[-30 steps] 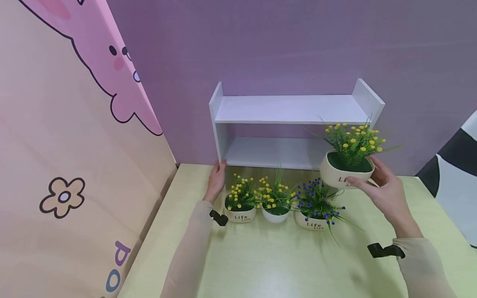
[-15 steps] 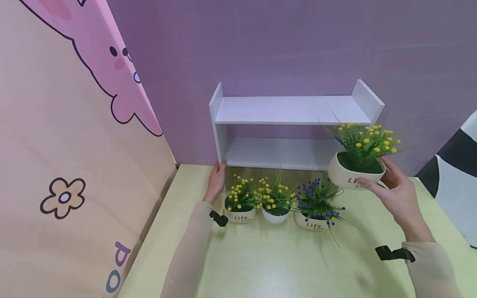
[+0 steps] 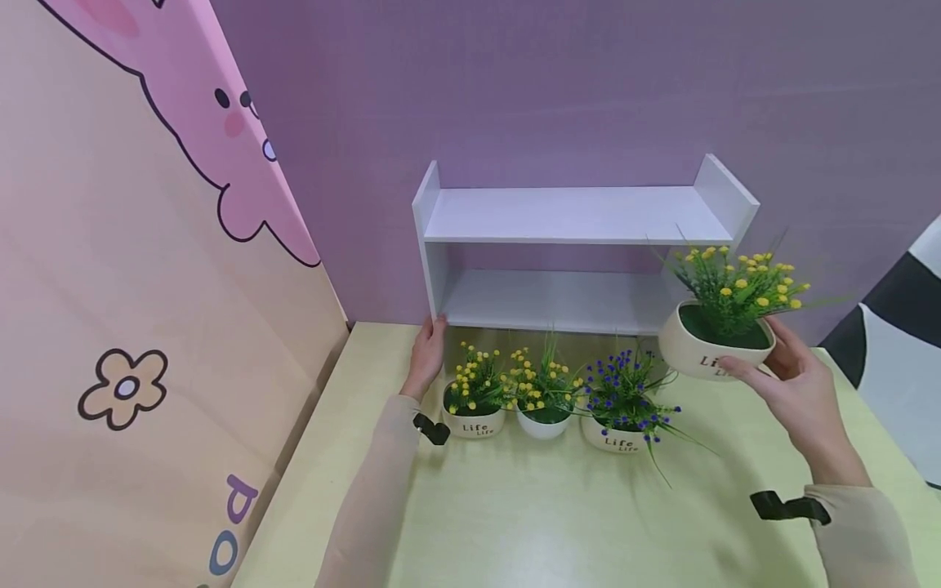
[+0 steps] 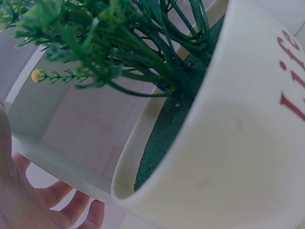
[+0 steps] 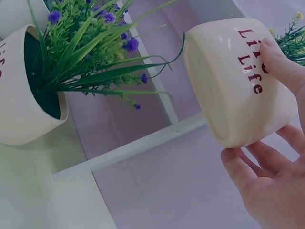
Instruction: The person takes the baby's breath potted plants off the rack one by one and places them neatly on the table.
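My right hand holds a cream pot printed "Life", thumb on the lettered front and fingers around the far side and base. Artificial yellow flowers fill it, and it hangs above the table at the shelf's right end. In the right wrist view the held pot shows its underside. My left hand grips the lower left side panel of a white two-tier shelf. In the left wrist view, the fingers wrap the panel, behind a nearby pot.
In front of the shelf stand a yellow-flowered pot, a smaller white pot and a purple-blue-flowered pot on the pale table. A purple wall rises behind; a printed panel borders the left.
My right hand has carried the yellow-flowered pot to the right, away from the purple-blue flowers. The left hand and the shelf have stayed in place.
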Available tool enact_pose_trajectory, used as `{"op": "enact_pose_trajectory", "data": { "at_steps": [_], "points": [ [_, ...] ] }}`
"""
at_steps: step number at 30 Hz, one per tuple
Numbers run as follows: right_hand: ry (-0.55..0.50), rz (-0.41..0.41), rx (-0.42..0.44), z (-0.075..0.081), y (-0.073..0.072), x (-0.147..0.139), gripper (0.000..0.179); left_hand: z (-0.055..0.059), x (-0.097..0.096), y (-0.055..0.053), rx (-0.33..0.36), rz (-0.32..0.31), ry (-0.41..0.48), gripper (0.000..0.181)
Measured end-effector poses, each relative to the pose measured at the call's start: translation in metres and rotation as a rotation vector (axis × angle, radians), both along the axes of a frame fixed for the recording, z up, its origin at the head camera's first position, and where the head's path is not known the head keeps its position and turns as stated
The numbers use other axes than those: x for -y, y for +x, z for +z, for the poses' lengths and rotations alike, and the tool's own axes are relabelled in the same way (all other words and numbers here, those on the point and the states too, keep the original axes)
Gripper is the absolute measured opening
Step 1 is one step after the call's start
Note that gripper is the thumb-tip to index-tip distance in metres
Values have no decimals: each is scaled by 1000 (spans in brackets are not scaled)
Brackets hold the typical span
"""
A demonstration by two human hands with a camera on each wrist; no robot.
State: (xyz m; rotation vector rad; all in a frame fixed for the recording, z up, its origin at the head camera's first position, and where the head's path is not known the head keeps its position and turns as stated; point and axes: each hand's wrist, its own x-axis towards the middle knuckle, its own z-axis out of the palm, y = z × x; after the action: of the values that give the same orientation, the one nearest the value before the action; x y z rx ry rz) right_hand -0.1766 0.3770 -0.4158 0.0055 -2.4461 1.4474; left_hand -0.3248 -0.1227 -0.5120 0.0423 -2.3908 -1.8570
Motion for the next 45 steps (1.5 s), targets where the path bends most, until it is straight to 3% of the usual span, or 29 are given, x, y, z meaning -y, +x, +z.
{"op": "enact_pose_trajectory", "data": {
  "at_steps": [12, 32, 45],
  "points": [
    [33, -10, 65, -11, 6, -12, 93, -3, -1, -2, -10, 1, -11, 70],
    [-27, -24, 22, -28, 12, -30, 94, 0, 0, 0, -8, -2, -18, 72],
    [9, -31, 41, -49, 16, -41, 94, 0, 1, 0, -18, -3, -16, 69]
  ]
}}
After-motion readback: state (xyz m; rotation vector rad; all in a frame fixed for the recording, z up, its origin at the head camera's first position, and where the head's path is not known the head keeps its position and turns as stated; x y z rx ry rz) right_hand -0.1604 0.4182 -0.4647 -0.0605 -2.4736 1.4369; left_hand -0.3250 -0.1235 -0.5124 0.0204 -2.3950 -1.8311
